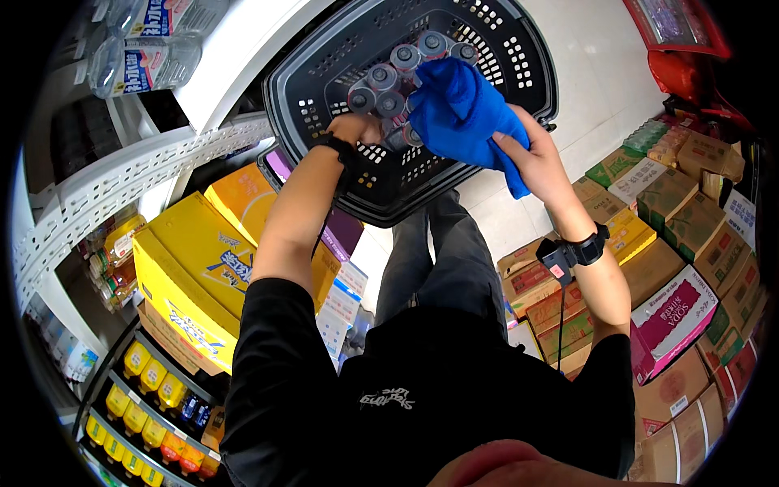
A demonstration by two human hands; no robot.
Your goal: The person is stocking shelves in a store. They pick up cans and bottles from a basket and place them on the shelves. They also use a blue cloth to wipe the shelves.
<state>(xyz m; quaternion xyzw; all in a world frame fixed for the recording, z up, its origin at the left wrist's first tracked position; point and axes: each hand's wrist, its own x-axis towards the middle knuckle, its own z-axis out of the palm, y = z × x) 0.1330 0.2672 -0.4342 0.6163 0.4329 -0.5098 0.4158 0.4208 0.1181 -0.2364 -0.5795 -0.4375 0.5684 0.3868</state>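
Inside the black plastic shopping basket (316, 67), my left hand (359, 128) curls its fingers around the near end of a clear plastic bottle (397, 139). That bottle leans over, and its far end is partly covered by a blue cloth (465, 119). My right hand (529, 152) pinches the bunched cloth between thumb and fingers, over the basket's right half. Several capped clear bottles (382, 78) stand close together in the basket, beyond my left hand. The cloth hides some of them.
White perforated shelving (146, 143) with large water bottles (149, 66) borders the left. Yellow cartons (188, 262) stand below it, near a rack of yellow drink bottles (152, 377). Stacked cardboard cartons (657, 262) line the right. Pale floor tiles (584, 67) show beside the basket.
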